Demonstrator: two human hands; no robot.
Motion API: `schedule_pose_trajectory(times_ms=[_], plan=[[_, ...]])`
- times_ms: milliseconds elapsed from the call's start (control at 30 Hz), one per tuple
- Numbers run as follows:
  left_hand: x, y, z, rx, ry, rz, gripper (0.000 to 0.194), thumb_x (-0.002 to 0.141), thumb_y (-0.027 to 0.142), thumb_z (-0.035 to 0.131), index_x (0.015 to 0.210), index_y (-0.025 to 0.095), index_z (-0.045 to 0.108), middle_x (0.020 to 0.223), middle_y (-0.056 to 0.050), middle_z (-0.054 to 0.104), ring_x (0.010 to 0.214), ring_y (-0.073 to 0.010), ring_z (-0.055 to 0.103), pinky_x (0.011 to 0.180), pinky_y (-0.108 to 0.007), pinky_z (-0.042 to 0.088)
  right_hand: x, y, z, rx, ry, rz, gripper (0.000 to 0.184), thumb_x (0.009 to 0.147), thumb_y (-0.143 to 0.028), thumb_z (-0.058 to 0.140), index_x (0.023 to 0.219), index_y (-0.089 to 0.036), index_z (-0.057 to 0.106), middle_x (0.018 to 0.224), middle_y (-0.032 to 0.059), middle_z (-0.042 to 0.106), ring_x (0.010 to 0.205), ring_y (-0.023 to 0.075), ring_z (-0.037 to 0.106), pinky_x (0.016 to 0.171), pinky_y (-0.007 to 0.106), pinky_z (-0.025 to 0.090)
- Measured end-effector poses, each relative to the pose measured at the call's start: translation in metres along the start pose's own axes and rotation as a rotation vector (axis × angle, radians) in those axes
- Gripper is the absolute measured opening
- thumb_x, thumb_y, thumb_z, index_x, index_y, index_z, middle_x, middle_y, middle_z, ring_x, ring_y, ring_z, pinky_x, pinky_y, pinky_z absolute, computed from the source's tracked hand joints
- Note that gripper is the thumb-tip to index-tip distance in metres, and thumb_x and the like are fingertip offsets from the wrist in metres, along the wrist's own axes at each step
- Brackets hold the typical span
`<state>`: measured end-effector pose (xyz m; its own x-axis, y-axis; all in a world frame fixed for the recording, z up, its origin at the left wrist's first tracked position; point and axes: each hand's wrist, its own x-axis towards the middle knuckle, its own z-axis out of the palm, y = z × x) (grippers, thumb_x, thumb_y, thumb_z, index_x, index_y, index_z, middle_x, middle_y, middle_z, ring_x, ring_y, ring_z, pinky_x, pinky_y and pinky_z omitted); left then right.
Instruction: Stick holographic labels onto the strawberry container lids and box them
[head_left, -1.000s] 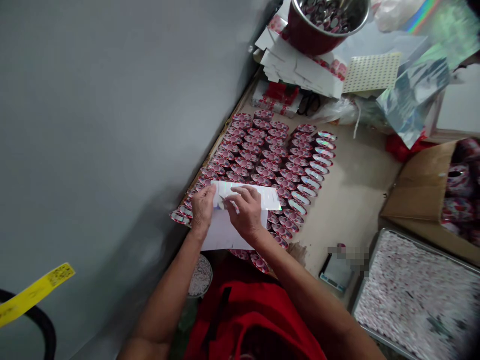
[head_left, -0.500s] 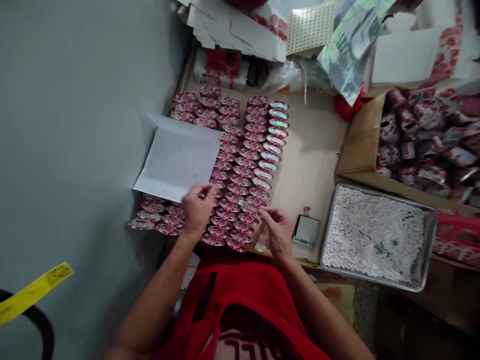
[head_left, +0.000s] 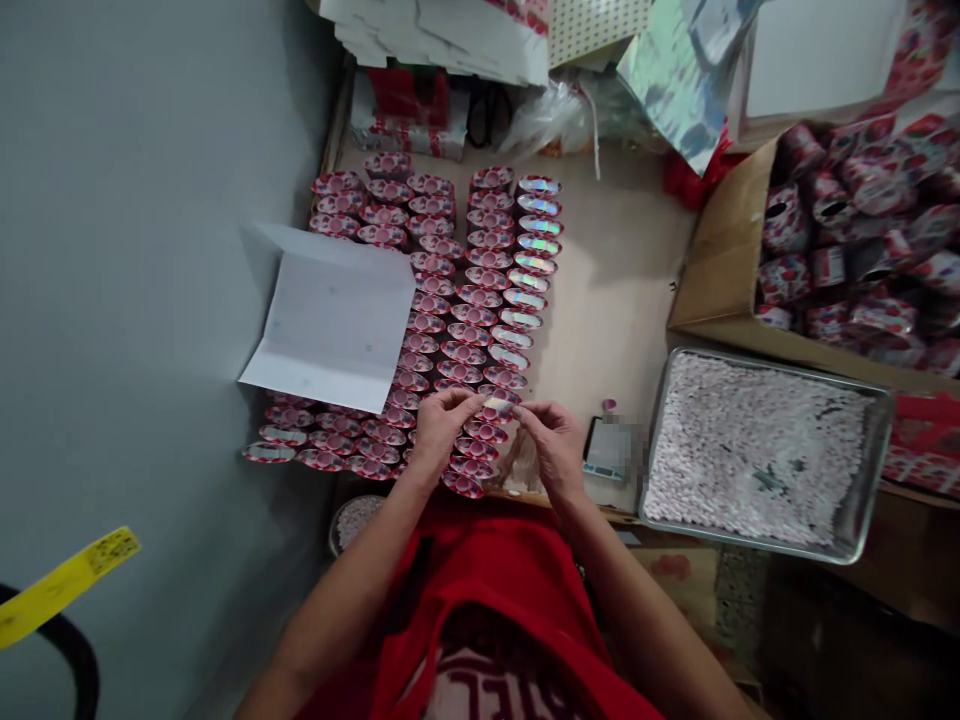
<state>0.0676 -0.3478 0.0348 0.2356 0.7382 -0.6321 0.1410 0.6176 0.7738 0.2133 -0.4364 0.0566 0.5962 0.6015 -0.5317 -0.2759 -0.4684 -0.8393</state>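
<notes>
Close together, my left hand [head_left: 441, 430] and my right hand [head_left: 552, 440] pinch the two ends of a pale-topped small box [head_left: 497, 404] in the right part of the rows. Its top is long and pointed like an eye. Around it several small printed boxes [head_left: 463, 354] stand upright in tight rows, most with pink and red tops. Along the right column, tops of several boxes [head_left: 523, 300] look silvery and shiny. A white sheet [head_left: 330, 320] lies over part of the rows, left of my left hand.
Right of my right hand are a small digital scale [head_left: 609, 447] and a metal tray [head_left: 879, 480] of small pale pieces. Behind the tray, a cardboard box [head_left: 720, 240] holds several printed packs. A grey wall [head_left: 150, 250] borders the left.
My left hand has moved right, from beside the white sheet to the small box at my right hand's fingertips. The whole view has shifted slightly.
</notes>
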Motion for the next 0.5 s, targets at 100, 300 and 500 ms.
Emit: schedule_pose_trajectory(times_ms=[100, 300, 500], plan=[[0.016, -0.008, 0.012, 0.212, 0.089, 0.147, 0.022, 0.078, 0.039, 0.082, 0.079, 0.017, 0.077, 0.077, -0.002, 0.073, 0.072, -0.0150, 0.062, 0.073, -0.028, 0.048, 0.021, 0.013, 0.000, -0.057, 0.065, 0.012, 0.034, 0.073, -0.049, 0.083, 0.082, -0.017, 0.079, 0.074, 0.0030, 0.075, 0.067, 0.0160, 0.062, 0.066, 0.028, 0.049], [0.049, -0.024, 0.037, 0.774, 0.355, 0.431, 0.008, 0.083, 0.030, 0.082, 0.079, 0.023, 0.079, 0.095, -0.006, 0.069, 0.099, -0.0250, 0.062, 0.089, -0.037, 0.045, 0.069, 0.046, 0.007, -0.260, 0.215, -0.048, 0.037, 0.075, -0.054, 0.075, 0.080, -0.017, 0.080, 0.075, 0.0047, 0.077, 0.069, 0.0181, 0.064, 0.071, 0.030, 0.050], [0.056, -0.036, 0.040, 0.951, 0.415, 0.452, 0.011, 0.084, 0.036, 0.082, 0.084, 0.026, 0.080, 0.103, -0.008, 0.066, 0.104, -0.0287, 0.058, 0.089, -0.039, 0.044, 0.077, 0.059, 0.011, -0.256, 0.205, -0.047, 0.037, 0.075, -0.054, 0.074, 0.080, -0.018, 0.079, 0.077, 0.0056, 0.078, 0.071, 0.0200, 0.067, 0.073, 0.032, 0.053]])
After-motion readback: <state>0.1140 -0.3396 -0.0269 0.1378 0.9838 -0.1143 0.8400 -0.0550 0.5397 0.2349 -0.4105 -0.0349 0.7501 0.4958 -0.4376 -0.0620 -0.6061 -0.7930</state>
